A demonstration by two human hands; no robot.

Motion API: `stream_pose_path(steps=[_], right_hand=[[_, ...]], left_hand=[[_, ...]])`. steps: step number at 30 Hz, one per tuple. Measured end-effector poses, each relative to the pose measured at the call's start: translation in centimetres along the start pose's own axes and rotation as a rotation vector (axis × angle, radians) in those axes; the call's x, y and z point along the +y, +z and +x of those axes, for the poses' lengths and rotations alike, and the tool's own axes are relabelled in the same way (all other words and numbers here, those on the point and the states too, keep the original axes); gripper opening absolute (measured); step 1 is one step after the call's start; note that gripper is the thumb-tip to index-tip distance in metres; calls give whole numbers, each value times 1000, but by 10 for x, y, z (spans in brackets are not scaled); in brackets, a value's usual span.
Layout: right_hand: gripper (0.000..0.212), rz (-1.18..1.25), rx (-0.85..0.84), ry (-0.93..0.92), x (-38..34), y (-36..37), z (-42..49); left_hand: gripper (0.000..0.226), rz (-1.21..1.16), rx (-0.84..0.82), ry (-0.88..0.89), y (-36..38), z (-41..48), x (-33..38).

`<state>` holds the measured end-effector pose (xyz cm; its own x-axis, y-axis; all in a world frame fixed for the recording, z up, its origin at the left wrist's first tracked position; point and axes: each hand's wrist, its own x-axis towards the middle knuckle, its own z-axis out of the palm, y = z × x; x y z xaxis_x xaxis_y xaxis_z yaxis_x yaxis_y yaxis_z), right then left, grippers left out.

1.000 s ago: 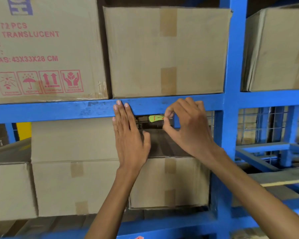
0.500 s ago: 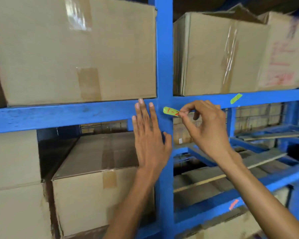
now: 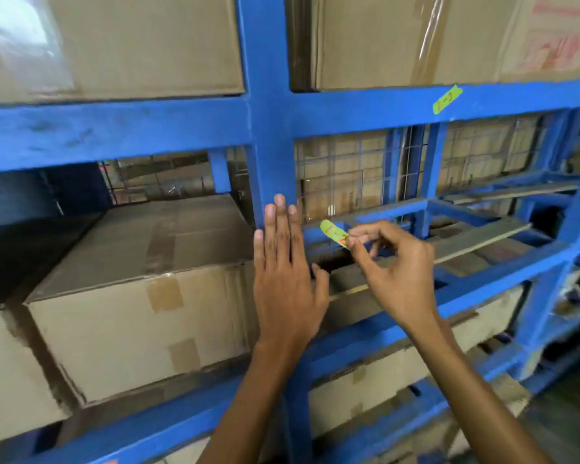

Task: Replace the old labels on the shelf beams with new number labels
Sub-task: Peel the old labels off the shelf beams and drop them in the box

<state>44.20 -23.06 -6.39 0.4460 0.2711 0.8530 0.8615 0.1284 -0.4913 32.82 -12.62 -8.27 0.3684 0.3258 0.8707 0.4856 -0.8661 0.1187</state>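
Firmly between right hand [image 3: 395,272] fingertips, green label [image 3: 334,233]

Small green label [image 3: 335,233] with red handwritten number, tilted, pinched at its lower right end between fingertips of the right hand [image 3: 395,272], held off the rack, second green label [image 3: 447,99] marked 1-3 stuck slanted on the blue shelf beam [image 3: 365,110], upper right

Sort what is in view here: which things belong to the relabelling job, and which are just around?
Part of the job:
- green label pinched in the right hand
- left hand flat on the blue upright post
- green label on the beam, already stuck
- blue beam

Just around:
- cardboard boxes
- wire mesh
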Motion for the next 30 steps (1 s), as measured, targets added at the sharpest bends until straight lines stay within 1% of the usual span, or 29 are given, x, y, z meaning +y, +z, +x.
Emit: stream_pose_path(steps=[4,8,11,13,16,19,21,24,27,30], right_hand=[[6,67,-24,145,27,8,-65],[11,73,-57,291,59,17,-136],[11,93,-45,378,77,21,-184],[16,95,-77,467,98,28,-232],[18,13,-153,574,125,33,-301],[14,-87,-229,734,160,36,-374],[10,-156,-275,811,180,38,-415],[11,-242,-372,1032,223,44,-486],[18,-324,-463,1222,261,46,-559],[9,-374,-493,1406,304,44,-623]], left_hand=[[93,-20,-67,-47,26,-64,-3],[91,0,-200,-78,55,-137,-11],[92,17,-276,-99,75,-186,-19],[95,40,-374,-120,95,-228,-25],[96,68,-489,-133,117,-285,-35],[97,83,-580,-138,142,-340,-37],[96,75,-613,-138,155,-370,-41],[98,69,-712,-172,179,-421,-42],[101,90,-783,-186,201,-467,-46],[103,108,-786,-230,234,-515,-49]])
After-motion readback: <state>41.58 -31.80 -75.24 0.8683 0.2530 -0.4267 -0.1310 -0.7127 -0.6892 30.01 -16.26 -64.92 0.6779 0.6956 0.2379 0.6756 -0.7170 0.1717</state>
